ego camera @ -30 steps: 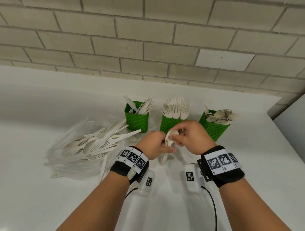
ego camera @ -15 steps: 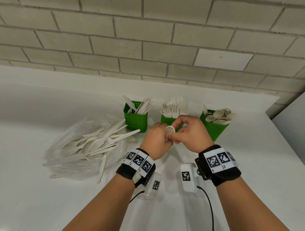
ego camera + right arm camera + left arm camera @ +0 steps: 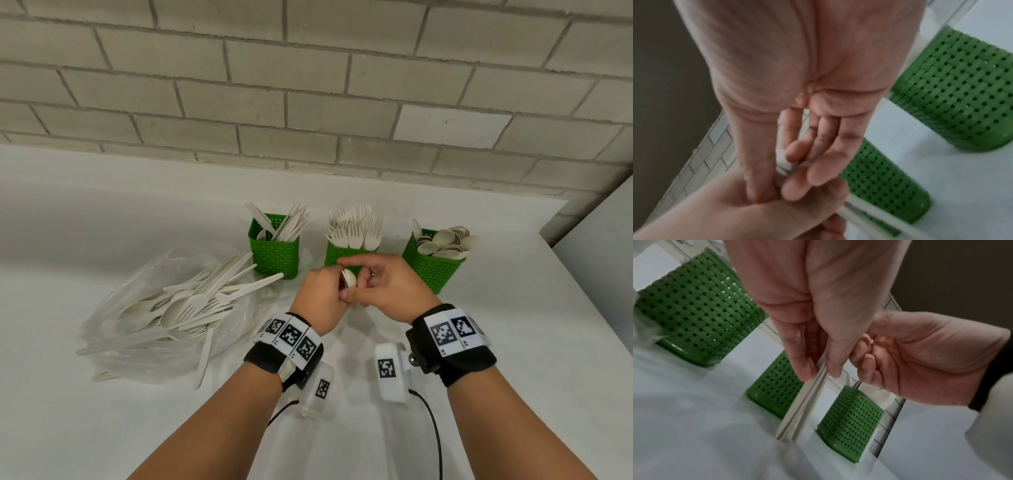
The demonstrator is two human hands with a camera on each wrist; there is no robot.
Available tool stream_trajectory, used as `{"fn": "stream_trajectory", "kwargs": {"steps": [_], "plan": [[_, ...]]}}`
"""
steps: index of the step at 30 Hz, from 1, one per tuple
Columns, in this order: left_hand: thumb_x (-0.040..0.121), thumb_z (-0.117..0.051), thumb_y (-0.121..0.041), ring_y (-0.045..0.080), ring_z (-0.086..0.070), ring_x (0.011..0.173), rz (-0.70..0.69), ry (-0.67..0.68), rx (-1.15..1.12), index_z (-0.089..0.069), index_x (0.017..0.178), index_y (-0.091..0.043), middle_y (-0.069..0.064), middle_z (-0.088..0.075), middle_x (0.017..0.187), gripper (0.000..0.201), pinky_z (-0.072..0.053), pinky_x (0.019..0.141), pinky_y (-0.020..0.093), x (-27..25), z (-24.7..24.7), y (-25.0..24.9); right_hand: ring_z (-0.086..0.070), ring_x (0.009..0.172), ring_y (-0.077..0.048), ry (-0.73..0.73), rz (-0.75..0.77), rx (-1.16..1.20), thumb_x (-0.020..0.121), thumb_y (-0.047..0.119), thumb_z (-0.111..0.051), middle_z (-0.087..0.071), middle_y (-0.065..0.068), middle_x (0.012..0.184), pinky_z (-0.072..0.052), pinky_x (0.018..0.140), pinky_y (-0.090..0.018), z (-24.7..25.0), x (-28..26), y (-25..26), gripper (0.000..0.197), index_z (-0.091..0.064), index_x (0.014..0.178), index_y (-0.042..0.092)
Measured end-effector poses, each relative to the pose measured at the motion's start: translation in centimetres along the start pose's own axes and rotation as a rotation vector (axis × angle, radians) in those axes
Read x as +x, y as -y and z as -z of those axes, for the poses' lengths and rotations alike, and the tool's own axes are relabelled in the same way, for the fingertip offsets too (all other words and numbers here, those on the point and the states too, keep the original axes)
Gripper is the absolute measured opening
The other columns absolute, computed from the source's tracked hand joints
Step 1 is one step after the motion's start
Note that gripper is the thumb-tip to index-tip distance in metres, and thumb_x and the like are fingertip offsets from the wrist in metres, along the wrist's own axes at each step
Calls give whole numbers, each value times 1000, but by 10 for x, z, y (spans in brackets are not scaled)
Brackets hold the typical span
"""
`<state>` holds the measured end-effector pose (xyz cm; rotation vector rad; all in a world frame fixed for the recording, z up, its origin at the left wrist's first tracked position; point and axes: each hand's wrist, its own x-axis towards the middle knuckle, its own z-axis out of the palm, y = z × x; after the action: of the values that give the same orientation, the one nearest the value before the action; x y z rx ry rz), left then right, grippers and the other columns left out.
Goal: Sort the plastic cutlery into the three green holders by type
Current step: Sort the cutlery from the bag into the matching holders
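Both hands meet in front of the middle green holder [image 3: 337, 255], which is full of forks. My left hand [image 3: 325, 294] grips the handles of a small bundle of white spoons [image 3: 349, 278]. In the left wrist view the spoon handles [image 3: 803, 402] hang down from the left hand [image 3: 818, 369] above the table. My right hand [image 3: 363, 284] pinches the spoon bowls [image 3: 783, 162] between thumb and fingers. The left holder [image 3: 275, 257] holds knives. The right holder [image 3: 433, 270] holds spoons.
A heap of mixed white cutlery [image 3: 191, 305] lies on a clear plastic bag [image 3: 113, 329] at the left of the white table. A brick wall runs behind the holders. The table's right edge [image 3: 589, 308] is near the spoon holder.
Both hands have lifted the spoon bundle off the table and carried it a little farther towards the middle holder. The spoons now stand more upright.
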<state>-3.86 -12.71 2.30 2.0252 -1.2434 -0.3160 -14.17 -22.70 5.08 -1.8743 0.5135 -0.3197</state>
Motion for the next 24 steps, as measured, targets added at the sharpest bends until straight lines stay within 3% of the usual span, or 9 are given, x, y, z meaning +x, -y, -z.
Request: {"fn": "stream_trajectory", "kwargs": {"steps": [3, 7, 10, 12, 14, 16, 18, 24], "plan": [[85, -68, -15, 30, -63, 90, -18, 53, 25, -65, 95, -1, 16, -70, 93, 18, -38, 66, 24, 3, 4, -9, -57, 60, -10, -28, 36, -19, 73, 5, -81, -61, -4, 71, -49, 66, -23, 11, -6, 4, 41, -71, 110, 19], [84, -67, -13, 27, -66, 82, -112, 2, -18, -66, 89, -5, 6, -66, 80, 9, -33, 62, 16, 17, 18, -39, -64, 71, -12, -207, 223, -250, 81, 13, -76, -65, 0, 97, -50, 66, -19, 33, -15, 32, 25, -73, 105, 21], [86, -66, -16, 26, -66, 87, -235, -83, -24, -68, 101, -7, 9, -72, 92, 18, -39, 70, 20, 40, 34, -80, -59, 71, -3, -446, 416, -493, 82, 13, -69, -65, 6, 90, -45, 69, -14, 56, -18, 66, 18, -73, 99, 20], [86, -65, -15, 25, -66, 92, -267, -125, -55, -68, 109, -9, 9, -72, 99, 24, -45, 76, 22, 59, 42, -107, -56, 69, -5, -583, 524, -557, 83, 15, -66, -65, 5, 89, -46, 69, -16, 74, -17, 85, 20, -73, 102, 18], [84, -62, -11, 28, -66, 92, -287, -131, -89, -68, 103, -6, 11, -72, 96, 20, -51, 81, 33, 76, 46, -129, -56, 67, -10, -657, 589, -631, 87, 17, -62, -66, -1, 92, -47, 70, -20, 91, -12, 93, 25, -71, 111, 16], [85, -59, -9, 31, -65, 91, -301, -124, -113, -65, 96, -3, 13, -71, 93, 14, -51, 79, 40, 89, 43, -142, -54, 67, -13, -686, 602, -714, 90, 12, -58, -66, -6, 94, -46, 73, -22, 104, -7, 90, 32, -66, 122, 16], [87, -60, -13, 32, -64, 90, -287, -96, -115, -64, 95, -2, 15, -70, 92, 14, -51, 77, 38, 97, 33, -145, -52, 72, -13, -704, 593, -777, 92, 4, -52, -63, -9, 94, -44, 75, -21, 110, -4, 75, 41, -60, 130, 14], [86, -60, -14, 33, -65, 89, -171, 40, -14, -64, 90, -2, 17, -69, 93, 13, -49, 71, 34, 113, -21, -119, -65, 90, -32, -607, 379, -887, 85, 4, -44, -68, -13, 105, -53, 80, -39, 108, -3, 19, 47, -60, 129, 10]]}}
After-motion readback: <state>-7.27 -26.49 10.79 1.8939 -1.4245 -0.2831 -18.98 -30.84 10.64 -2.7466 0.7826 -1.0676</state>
